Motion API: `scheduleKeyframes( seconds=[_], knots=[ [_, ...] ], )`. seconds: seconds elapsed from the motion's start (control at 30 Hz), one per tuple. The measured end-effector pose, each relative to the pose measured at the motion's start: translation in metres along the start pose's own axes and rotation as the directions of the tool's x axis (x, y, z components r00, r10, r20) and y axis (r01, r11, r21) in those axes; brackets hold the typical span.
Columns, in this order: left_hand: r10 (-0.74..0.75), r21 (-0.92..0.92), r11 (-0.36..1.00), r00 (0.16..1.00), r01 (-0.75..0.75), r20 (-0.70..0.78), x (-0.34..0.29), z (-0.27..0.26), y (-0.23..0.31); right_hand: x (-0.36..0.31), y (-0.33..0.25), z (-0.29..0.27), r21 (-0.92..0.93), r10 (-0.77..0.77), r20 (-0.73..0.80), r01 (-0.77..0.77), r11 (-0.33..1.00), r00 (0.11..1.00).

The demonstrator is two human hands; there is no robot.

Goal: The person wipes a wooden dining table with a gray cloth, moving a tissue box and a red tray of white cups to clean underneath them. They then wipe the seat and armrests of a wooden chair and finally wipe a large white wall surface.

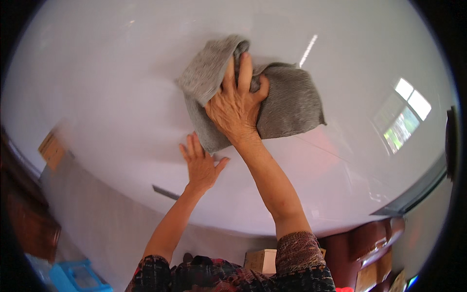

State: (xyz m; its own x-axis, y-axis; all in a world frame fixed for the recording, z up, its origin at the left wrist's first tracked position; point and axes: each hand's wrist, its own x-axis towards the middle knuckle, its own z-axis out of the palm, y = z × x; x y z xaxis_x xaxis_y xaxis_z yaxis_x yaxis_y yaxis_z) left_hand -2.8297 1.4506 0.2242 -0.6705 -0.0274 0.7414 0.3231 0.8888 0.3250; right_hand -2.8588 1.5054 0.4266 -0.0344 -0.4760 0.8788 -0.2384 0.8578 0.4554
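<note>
A grey ribbed cloth (pixel 292 100) lies rumpled on a glossy white tabletop (pixel 107 87). My right hand (pixel 236 104) presses down on its middle, with the fingers tucked under a fold that rises at the upper left. The fingertips are partly hidden by that fold. Just below the cloth's lower left corner, my left hand (pixel 200 165) rests on the tabletop near its front edge. Its fingers are spread and hold nothing.
A window reflection shines on the tabletop at the right. Beyond the near edge are a blue plastic stool (pixel 80 277) at lower left, a cardboard box (pixel 260 261) by my body, and dark red-brown furniture (pixel 367 241) at lower right. Brown wooden furniture (pixel 31 226) stands at left.
</note>
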Motion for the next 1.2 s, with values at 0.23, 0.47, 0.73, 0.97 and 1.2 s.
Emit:
scheduleKeyframes(
  seconds=[0.23,0.47,0.73,0.97,1.2],
  knots=[
    [-0.432,-0.662,0.748,0.791,0.046,-0.434,-0.047,-0.051,0.033,-0.062,-0.019,-0.027,0.432,-0.258,0.274,0.121,0.893,0.926],
    [-0.639,-0.996,0.09,0.768,0.018,-0.043,-0.001,-0.053,0.089,-0.056,0.015,-0.059,0.573,-0.323,0.386,0.049,0.818,0.864],
    [-0.408,-0.578,0.801,0.851,0.159,-0.331,0.012,-0.004,0.136,-0.096,0.082,-0.11,0.804,-0.141,0.446,-0.327,0.497,0.884],
    [-0.364,-0.53,0.832,0.884,0.166,-0.295,0.013,0.029,0.187,-0.164,0.146,-0.135,0.832,0.294,0.331,-0.424,0.359,0.897],
    [-0.295,-0.432,0.891,0.902,0.141,-0.314,0.046,0.032,0.148,-0.165,0.16,-0.112,0.563,0.163,-0.024,-0.121,0.817,0.986]
  ],
)
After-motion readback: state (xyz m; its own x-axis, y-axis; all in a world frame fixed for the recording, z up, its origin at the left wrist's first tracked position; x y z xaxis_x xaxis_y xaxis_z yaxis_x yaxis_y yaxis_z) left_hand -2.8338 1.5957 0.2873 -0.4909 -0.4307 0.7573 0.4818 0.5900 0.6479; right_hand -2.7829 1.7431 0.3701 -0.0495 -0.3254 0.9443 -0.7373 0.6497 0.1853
